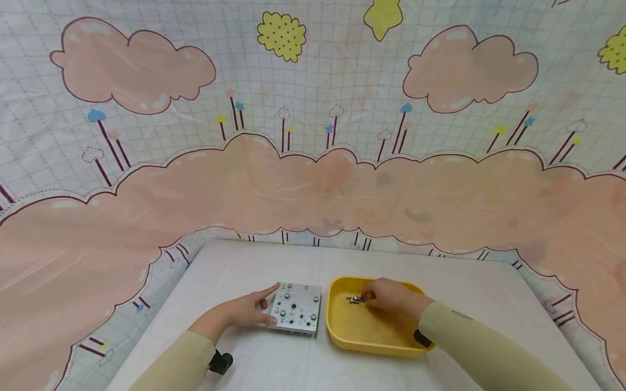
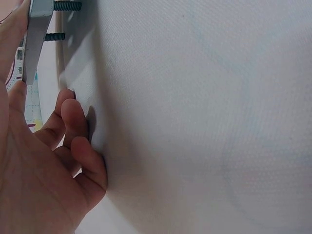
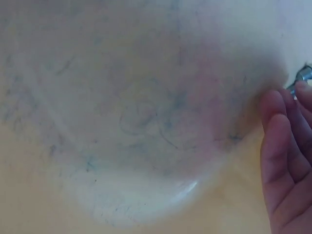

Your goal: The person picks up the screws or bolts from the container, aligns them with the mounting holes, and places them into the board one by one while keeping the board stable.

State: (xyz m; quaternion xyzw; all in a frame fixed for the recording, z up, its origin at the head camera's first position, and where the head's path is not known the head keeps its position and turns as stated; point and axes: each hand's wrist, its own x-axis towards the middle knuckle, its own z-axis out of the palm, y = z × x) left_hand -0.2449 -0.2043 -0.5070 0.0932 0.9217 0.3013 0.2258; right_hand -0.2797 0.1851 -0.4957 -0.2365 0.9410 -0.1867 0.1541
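Observation:
My left hand [image 1: 244,310] holds a square silver metal plate [image 1: 308,298] by its left side, with thumb and index finger at two corners. Screw heads and holes dot the plate's top. Threaded screw ends [image 2: 67,6] stick out of its underside in the left wrist view, where the other fingers curl against the tabletop. My right hand [image 1: 391,295] reaches into a yellow tray [image 1: 376,347], fingertips pinching at a small pile of metal screws [image 1: 354,300]. One shiny screw [image 3: 304,74] shows at the fingertips in the right wrist view; the others there are hidden.
A white cloth [image 1: 274,364] covers the table. The tray stands just right of the plate with a narrow gap between. Behind the table hangs a patterned curtain [image 1: 313,190] with clouds. A black wrist device [image 1: 221,362] sits at the left sleeve.

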